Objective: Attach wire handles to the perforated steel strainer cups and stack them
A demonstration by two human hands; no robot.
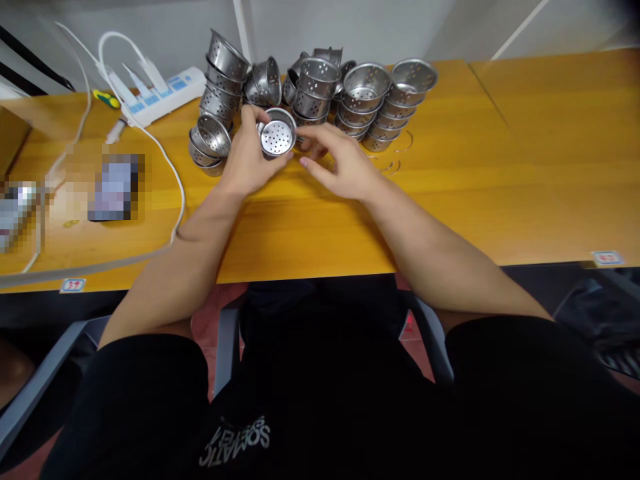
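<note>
"Steel cup, perforated, upper ctr of frame. Who's got it?"

"L hand: fingers and thumb curled round its side, mouth turned up toward the cam. R hand is part open, nothing in its grip, fingertips right by the rim. Contact? Can't tell."

"How far along, approx?"

"Most cups are nested: leaning stack upper left of ctr, middle stack behind the hands, plus two neat columns right of that, the nearer column and the far-right column. Held one looks separate. Tilted cups btwn the left and middle stacks, and low cups by the L wrist, aren't in a straight column. Exact no. unclear, some hidden."

"Other stuff? Obstacles?"

"Power strip w/ plugs, upper left; white cable looping down near the L forearm, might snag. Pixelated dark-edged item, left side, can't ID. Thin curved bits on the desk, below the right columns. Main squeeze IMO: stacks crowd close behind both hands."
</note>
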